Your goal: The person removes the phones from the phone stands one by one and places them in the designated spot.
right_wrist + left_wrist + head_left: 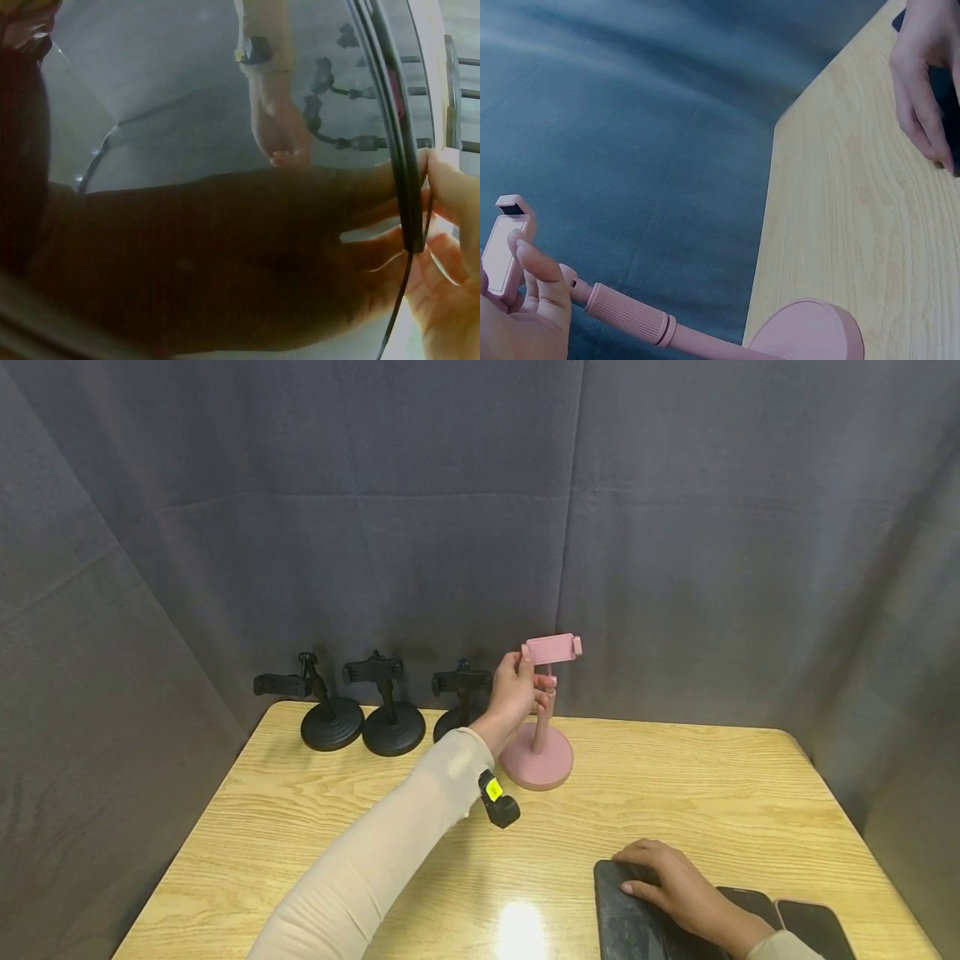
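Note:
A pink phone stand (536, 758) with a round base stands near the back of the table. My left hand (517, 689) is at its top, holding the left end of the pink phone clamp (551, 648) with the thumb on its edge. In the left wrist view the ribbed neck (628, 311) slants down from the hand to the base. At the front right, my right hand (671, 889) grips the upper part of a black phone (626, 918). The right wrist view shows its fingers (450, 187) at the phone's edge, beside a large reflective dark screen.
Left of the pink stand are three black phone stands, at far left (330, 724), next to it (393, 728) and partly behind my left arm (453, 720). More phones lie right of the held one, including a pink-edged phone (813, 927). A grey curtain (675, 568) hangs behind the table.

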Motion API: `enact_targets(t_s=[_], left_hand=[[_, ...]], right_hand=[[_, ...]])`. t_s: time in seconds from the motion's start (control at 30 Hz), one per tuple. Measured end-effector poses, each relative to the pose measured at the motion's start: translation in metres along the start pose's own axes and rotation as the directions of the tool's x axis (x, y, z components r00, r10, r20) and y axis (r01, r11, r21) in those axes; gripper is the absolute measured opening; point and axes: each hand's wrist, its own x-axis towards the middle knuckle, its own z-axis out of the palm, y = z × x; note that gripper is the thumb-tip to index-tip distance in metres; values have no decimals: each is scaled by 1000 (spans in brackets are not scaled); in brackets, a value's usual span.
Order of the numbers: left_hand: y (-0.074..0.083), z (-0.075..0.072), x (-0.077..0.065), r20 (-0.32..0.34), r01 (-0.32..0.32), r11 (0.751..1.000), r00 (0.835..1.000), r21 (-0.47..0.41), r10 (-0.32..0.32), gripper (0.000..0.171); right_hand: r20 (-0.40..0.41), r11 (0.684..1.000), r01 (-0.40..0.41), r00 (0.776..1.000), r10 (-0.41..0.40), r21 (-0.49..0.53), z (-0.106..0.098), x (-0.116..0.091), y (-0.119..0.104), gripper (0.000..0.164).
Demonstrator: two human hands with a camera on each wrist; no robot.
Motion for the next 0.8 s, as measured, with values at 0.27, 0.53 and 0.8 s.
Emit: enact_targets(t_s=[0.27, 0.53, 0.8], left_hand=[[-1, -1, -1, 5, 3, 1000, 1000, -11, -3, 38], [-3, -2, -6, 1, 34, 999, 999, -28, -34, 43], [-2, -6, -13, 19, 93, 996, 996, -7, -93, 37]], right_hand=[[1, 1000, 12, 1000, -12, -13, 0, 1, -1, 30], [-4, 1000, -7, 1000, 7, -5, -1, 2, -2, 30], [38, 999, -13, 999, 11, 38, -5, 3, -2, 35]])
